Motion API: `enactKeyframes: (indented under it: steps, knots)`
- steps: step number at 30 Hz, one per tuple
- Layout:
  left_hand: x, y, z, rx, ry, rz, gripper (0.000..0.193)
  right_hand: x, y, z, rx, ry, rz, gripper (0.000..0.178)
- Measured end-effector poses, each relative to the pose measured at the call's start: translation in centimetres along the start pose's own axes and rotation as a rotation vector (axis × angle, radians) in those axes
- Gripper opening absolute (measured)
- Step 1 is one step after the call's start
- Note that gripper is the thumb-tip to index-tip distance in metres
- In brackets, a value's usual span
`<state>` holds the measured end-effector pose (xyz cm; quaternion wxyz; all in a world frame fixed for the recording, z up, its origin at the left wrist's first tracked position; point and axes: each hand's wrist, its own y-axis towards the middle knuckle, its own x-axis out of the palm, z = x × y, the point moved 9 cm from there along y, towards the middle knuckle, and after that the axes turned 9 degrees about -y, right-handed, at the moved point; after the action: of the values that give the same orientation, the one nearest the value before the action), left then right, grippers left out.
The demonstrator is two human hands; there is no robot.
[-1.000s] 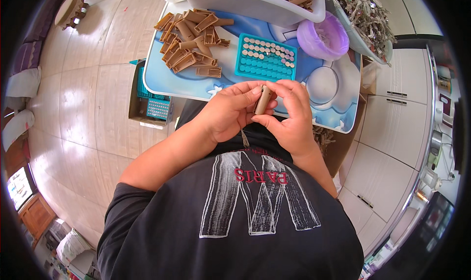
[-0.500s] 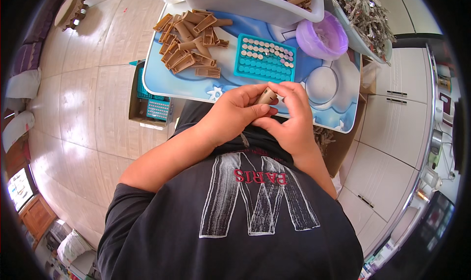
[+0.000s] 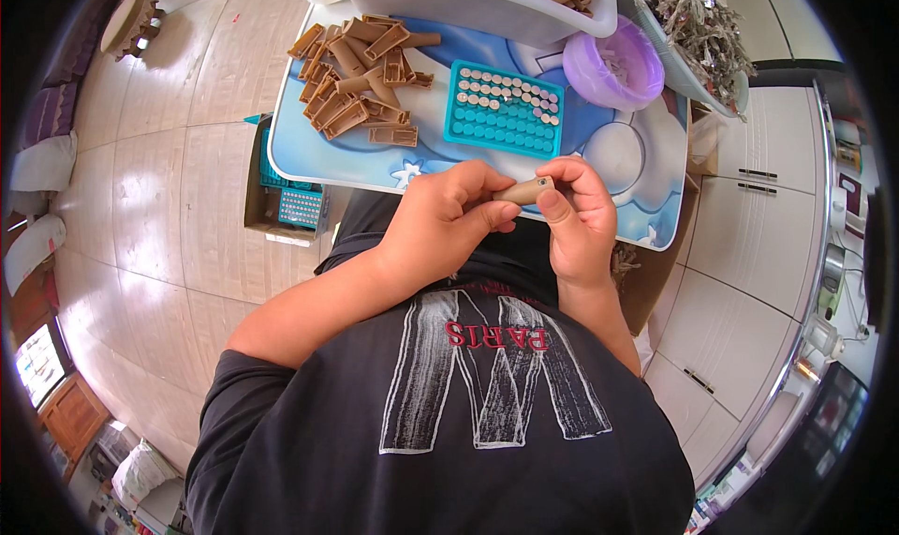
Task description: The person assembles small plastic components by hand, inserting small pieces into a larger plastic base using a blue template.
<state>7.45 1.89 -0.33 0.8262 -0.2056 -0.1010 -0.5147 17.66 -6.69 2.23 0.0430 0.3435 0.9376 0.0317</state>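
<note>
Just in front of the table's near edge, I hold a small tan plastic casing (image 3: 523, 192) between both hands. It lies nearly sideways, its right end showing a small dark spot. My left hand (image 3: 449, 207) pinches its left end between thumb and fingers. At the other end, my right hand (image 3: 581, 221) has its thumb and fingers closed around the tip. Beyond them is a teal tray (image 3: 501, 136) with rows of small round pale pieces in its far part and bare cells nearer me. Similar brown casings (image 3: 361, 85) are heaped at the left of the table.
The blue patterned table (image 3: 365, 168) also bears a white tub (image 3: 468, 15) of brown casings and a purple bowl (image 3: 609, 76). A basin (image 3: 670, 62) of greyish shredded-looking bits stands at the right. On the floor at left, a box (image 3: 267, 228) holds teal trays.
The casing has turned from steeply tilted to nearly sideways, its end now toward the right. My right hand has shifted right, its thumb now raised to the casing's end.
</note>
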Motion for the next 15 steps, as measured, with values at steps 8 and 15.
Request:
enactKeyframes:
  steps: [8, 15]
  knots:
    - [0.3, 0.6, -2.4, -0.306, -0.407, -0.11, 0.025, 1.4, 0.7, -0.7, -0.101, -0.403, -0.18, 0.025]
    - [0.2, 0.9, -2.8, -0.382, -0.527, -0.101, 0.033, -6.4, 9.3, -6.6, -0.151, -0.944, 0.135, 0.017]
